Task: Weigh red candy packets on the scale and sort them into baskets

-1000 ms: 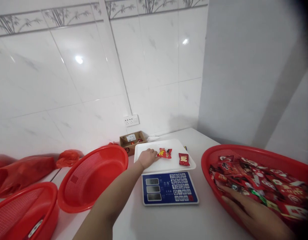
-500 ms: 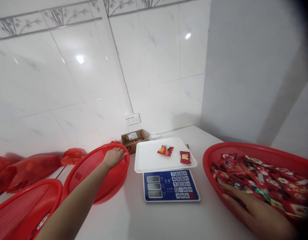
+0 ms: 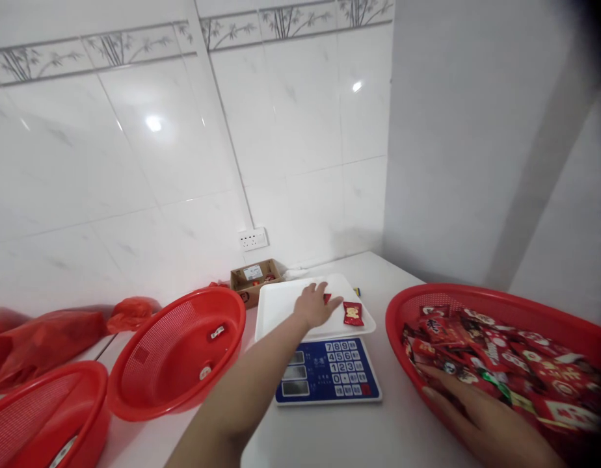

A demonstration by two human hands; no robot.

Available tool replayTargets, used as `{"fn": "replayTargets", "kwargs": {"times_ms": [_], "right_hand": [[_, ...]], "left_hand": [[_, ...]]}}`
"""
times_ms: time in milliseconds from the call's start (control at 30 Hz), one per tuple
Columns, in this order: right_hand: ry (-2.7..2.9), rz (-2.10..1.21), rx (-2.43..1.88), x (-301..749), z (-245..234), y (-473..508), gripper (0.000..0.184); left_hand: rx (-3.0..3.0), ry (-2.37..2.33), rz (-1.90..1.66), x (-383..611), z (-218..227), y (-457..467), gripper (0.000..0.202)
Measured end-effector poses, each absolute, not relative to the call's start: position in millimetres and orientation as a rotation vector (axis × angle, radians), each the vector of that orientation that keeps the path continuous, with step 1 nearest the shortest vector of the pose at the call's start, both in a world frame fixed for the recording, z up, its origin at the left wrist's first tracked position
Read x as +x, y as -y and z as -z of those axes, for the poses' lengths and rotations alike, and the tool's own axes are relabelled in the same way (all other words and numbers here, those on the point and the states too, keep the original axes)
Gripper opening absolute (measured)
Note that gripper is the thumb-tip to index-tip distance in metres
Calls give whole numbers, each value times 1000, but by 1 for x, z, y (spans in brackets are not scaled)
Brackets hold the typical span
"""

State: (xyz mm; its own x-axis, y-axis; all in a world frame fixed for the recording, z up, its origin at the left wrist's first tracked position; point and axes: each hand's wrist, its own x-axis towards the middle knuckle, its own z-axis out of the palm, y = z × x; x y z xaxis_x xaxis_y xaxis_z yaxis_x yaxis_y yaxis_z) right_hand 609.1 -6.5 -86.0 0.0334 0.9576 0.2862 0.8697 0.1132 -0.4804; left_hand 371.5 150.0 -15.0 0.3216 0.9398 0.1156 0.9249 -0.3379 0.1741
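Note:
My left hand [image 3: 316, 305] is open, fingers spread, over the white tray [image 3: 276, 315] of a digital scale. Under its fingers a red wrapped candy [image 3: 326, 298] is mostly hidden; contact is hard to make out. Another red candy packet [image 3: 352, 314] lies on the tray just right of the thumb. My right hand [image 3: 476, 413] lies across the near rim of a large red basket [image 3: 476, 290] at the right, fingers stretched out beside a heap of red candy packets [image 3: 500, 351]. The scale's blue keypad panel [image 3: 327, 370] faces me.
A red basket [image 3: 173, 344] with a few small wrapped pieces stands left of the scale. Another red basket [image 3: 93, 403] is at the lower left. Red plastic bags [image 3: 56, 341] lie along the wall. Behind the tray sits a small cardboard box [image 3: 254, 283], below a wall socket [image 3: 253, 239].
My left hand has moved right, from the middle red basket to over the scale tray, and now covers one candy. My right hand stays at the right basket. The view has shifted slightly.

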Motion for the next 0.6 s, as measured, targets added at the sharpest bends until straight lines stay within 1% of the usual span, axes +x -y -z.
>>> {"fn": "replayTargets", "kwargs": {"times_ms": [100,167,267,467,600], "right_hand": [[1913,-297,-1809,608,82,8,51],[1922,-306,-1816,608,82,8,52],[1926,-296,-1809,609,85,8,53],[1922,-286,-1808,610,89,6,54],[1923,-291,-1801,609,86,9,53]], "left_hand": [[2451,-1744,-198,405,22,-153,71],[2437,-1744,-144,415,25,-154,70],[2437,-1775,-147,411,26,-156,62],[2484,-1826,-307,381,24,-156,34],[2501,-1843,-422,348,10,-155,31]]}}
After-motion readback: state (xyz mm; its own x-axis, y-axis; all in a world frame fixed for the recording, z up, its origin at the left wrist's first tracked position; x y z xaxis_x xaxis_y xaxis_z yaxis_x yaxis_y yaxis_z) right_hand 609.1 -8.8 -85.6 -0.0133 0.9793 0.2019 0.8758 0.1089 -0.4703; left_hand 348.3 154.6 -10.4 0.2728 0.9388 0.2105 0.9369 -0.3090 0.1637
